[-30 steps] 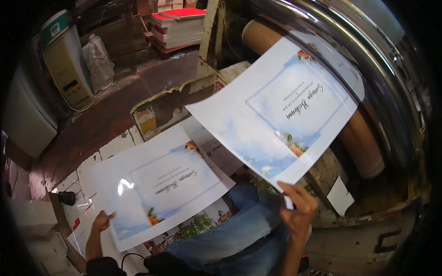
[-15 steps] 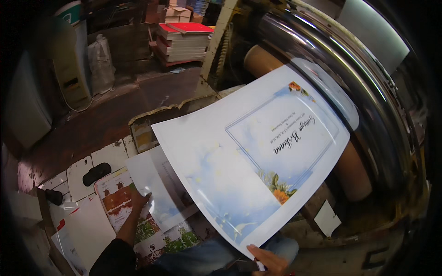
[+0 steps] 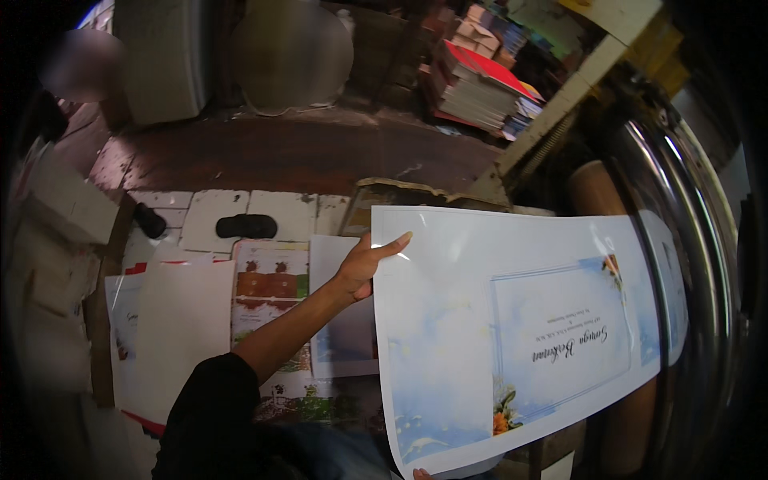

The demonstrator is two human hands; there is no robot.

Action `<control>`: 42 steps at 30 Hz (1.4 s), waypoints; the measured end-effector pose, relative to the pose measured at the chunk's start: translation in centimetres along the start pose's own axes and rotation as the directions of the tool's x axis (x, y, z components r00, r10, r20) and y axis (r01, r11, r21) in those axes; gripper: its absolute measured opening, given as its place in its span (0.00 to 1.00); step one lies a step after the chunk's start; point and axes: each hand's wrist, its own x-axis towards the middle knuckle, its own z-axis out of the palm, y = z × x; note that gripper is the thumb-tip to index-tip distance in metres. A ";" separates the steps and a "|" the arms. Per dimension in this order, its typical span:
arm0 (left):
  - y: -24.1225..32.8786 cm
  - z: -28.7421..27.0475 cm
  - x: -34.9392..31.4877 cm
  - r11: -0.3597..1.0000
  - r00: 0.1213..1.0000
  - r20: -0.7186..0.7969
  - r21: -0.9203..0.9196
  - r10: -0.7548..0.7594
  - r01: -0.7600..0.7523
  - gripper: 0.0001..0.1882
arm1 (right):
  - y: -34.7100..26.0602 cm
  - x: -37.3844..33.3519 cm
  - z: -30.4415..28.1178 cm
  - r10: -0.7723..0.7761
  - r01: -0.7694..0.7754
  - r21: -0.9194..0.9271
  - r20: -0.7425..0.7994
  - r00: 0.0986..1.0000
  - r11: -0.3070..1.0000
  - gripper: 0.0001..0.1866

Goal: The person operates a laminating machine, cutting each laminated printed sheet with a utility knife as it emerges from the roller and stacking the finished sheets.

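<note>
"What is the left hand [image 3: 362,268] doing?"

"It's clamped on the large printed sheet [image 3: 448,344], at its left edge, with the thumb laid across the top face."

"And the right hand [image 3: 422,474]?"

"Only fingertips show, touching the sheet's lower left corner; whether they grip it I can't tell."

"Where does that sheet lie?"

"It stretches from the left hand over to the shiny metal roller [image 3: 676,180] on the right, passing above a brown roller [image 3: 598,190]. I can't tell whether its end is between rollers."

"Anything beside it?"

"A brown-and-green sheet [image 3: 272,274] lies under the left forearm, with a white sheet [image 3: 188,328] to its left. Beyond them, a black object [image 3: 246,226] sits on white tiles [image 3: 292,216]."
</note>
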 end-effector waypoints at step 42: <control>6.1 -25.4 -17.5 0.485 0.575 -0.332 0.319 -0.748 0.814 0.29 | 7.5 15.3 -7.8 0.490 -0.075 0.516 -0.745 0.453 0.853 0.15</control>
